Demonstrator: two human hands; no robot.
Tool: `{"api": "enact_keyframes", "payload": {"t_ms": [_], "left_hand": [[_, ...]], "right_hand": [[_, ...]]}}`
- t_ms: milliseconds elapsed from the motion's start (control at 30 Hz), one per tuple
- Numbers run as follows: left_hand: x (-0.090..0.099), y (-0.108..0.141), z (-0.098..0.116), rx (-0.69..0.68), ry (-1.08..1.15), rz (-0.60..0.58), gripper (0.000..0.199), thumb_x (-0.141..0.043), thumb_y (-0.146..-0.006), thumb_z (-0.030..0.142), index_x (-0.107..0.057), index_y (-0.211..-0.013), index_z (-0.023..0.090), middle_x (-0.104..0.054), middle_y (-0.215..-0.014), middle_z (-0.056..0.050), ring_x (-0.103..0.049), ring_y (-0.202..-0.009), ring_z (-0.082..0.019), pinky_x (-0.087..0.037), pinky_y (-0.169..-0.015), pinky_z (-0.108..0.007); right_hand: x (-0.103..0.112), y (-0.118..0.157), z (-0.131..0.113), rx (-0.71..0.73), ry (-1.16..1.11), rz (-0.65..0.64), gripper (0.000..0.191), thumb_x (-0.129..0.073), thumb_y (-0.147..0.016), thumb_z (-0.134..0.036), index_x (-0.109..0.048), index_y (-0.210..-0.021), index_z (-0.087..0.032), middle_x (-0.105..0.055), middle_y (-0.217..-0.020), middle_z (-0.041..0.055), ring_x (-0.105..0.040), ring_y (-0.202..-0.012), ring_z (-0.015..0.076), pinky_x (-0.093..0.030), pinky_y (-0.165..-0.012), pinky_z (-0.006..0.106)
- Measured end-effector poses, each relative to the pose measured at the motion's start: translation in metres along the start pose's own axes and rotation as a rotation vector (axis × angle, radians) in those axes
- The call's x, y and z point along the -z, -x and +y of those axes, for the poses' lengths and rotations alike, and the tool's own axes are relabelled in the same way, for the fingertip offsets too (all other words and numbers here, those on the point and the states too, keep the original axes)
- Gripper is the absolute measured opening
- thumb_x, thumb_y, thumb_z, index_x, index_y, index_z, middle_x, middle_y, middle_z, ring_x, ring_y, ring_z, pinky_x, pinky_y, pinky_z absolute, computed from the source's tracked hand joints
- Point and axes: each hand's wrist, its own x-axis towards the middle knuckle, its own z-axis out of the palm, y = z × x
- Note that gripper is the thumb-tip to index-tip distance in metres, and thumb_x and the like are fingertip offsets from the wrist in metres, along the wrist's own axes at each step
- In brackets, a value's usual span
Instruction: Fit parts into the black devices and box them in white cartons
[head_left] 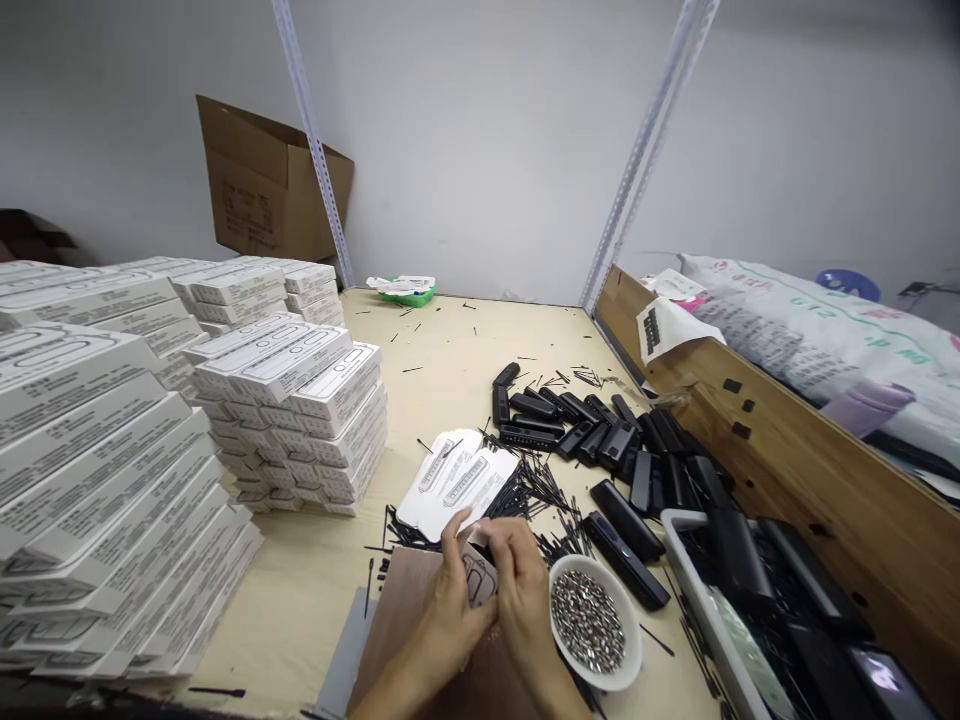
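Note:
Between my two hands, over a brown board [401, 590], is a small white box [480, 577] printed with a rounded outline. My left hand [454, 600] grips its left side, thumb and fingers bent around it. Opposite, my right hand [519, 585] has its fingers curled at the upper right of the box, by a pale flap-like edge. My fingers hide part of the box. Just beyond lie white printed cards [457, 485] over a pile of thin black sticks [536, 480]. Right of my right hand stands a white bowl [632, 655] with small shiny metal pieces [587, 618].
Tall stacks of white printed boxes [300, 400] fill the left. Black elongated cases [626, 565] lie scattered at right, beside a grey bin [697, 610] holding more. A wooden side board [795, 470] borders the table. Farther back are a green tray [416, 298] and a carton [255, 190].

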Motion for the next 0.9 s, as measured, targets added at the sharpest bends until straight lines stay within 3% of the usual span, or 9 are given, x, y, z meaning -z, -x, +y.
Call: {"api": "enact_keyframes", "payload": {"t_ms": [100,233,400,500,567,667,767,900], "left_hand": [[-0.002,0.003,-0.003,0.030,0.063,0.005,0.079,-0.056,-0.082,0.032,-0.007,-0.143,0.020,-0.042,-0.141,-0.018,-0.039,-0.131,-0.028,-0.029,-0.110,-0.045],[-0.008,0.005,-0.015,-0.001,0.005,-0.009,0.082,-0.060,-0.077,0.026,-0.009,-0.140,0.018,-0.031,-0.147,-0.019,-0.029,-0.137,-0.026,-0.024,-0.113,-0.042],[-0.010,0.005,-0.026,-0.088,-0.039,0.014,0.060,-0.050,-0.082,0.026,-0.016,-0.131,0.017,-0.043,-0.136,-0.020,-0.043,-0.127,-0.024,-0.034,-0.106,-0.040],[-0.010,0.004,-0.023,-0.118,-0.092,0.011,0.051,-0.053,-0.081,0.028,-0.024,-0.122,0.019,-0.048,-0.129,-0.017,-0.049,-0.119,-0.023,-0.038,-0.102,-0.038],[-0.011,0.004,-0.021,-0.133,-0.129,0.001,0.052,-0.056,-0.079,0.027,-0.026,-0.120,0.019,-0.050,-0.126,-0.016,-0.051,-0.116,-0.024,-0.040,-0.099,-0.038],[-0.014,0.002,-0.025,-0.158,-0.169,0.011,0.056,-0.057,-0.076,0.023,-0.024,-0.121,0.018,-0.048,-0.127,-0.018,-0.050,-0.117,-0.025,-0.040,-0.100,-0.040],[-0.015,-0.002,-0.038,-0.171,-0.175,0.028,0.061,-0.058,-0.073,0.023,-0.023,-0.124,0.018,-0.047,-0.129,-0.018,-0.049,-0.120,-0.026,-0.039,-0.101,-0.041],[-0.015,-0.002,-0.057,-0.166,-0.193,0.025,0.073,-0.061,-0.068,0.024,-0.022,-0.130,0.017,-0.042,-0.136,-0.019,-0.042,-0.126,-0.029,-0.035,-0.105,-0.044]], "right_hand": [[-0.002,0.009,0.005,0.132,0.092,-0.021,0.021,-0.047,-0.090,-0.036,-0.064,-0.089,-0.024,-0.061,-0.100,0.0063,-0.057,-0.099,0.0216,-0.045,-0.082,0.032],[0.002,0.010,0.014,0.128,0.130,0.069,0.020,-0.047,-0.091,-0.034,-0.063,-0.092,-0.023,-0.064,-0.090,0.0050,-0.061,-0.085,0.0187,-0.048,-0.075,0.029],[-0.006,0.023,0.023,0.357,0.100,0.165,0.022,-0.048,-0.090,-0.033,-0.068,-0.095,-0.022,-0.066,-0.104,0.0081,-0.059,-0.104,0.0242,-0.045,-0.090,0.040],[-0.004,0.026,0.024,0.215,0.063,0.162,0.028,-0.047,-0.090,-0.039,-0.065,-0.100,-0.020,-0.067,-0.107,0.0099,-0.060,-0.104,0.0247,-0.047,-0.087,0.038],[0.000,0.022,0.024,0.081,0.046,0.139,0.033,-0.047,-0.088,-0.044,-0.064,-0.102,-0.019,-0.067,-0.106,0.0105,-0.062,-0.101,0.0240,-0.049,-0.084,0.034],[0.007,0.014,0.024,0.008,0.047,0.089,0.035,-0.049,-0.086,-0.048,-0.064,-0.099,-0.019,-0.068,-0.106,0.0100,-0.062,-0.101,0.0241,-0.048,-0.087,0.033],[0.010,0.013,0.025,0.036,0.054,0.074,0.033,-0.049,-0.086,-0.047,-0.066,-0.095,-0.020,-0.068,-0.106,0.0100,-0.062,-0.101,0.0245,-0.048,-0.087,0.034],[0.003,0.023,0.028,0.284,0.073,0.112,0.027,-0.048,-0.088,-0.039,-0.069,-0.094,-0.022,-0.069,-0.104,0.0093,-0.061,-0.102,0.0257,-0.048,-0.087,0.039]]}}
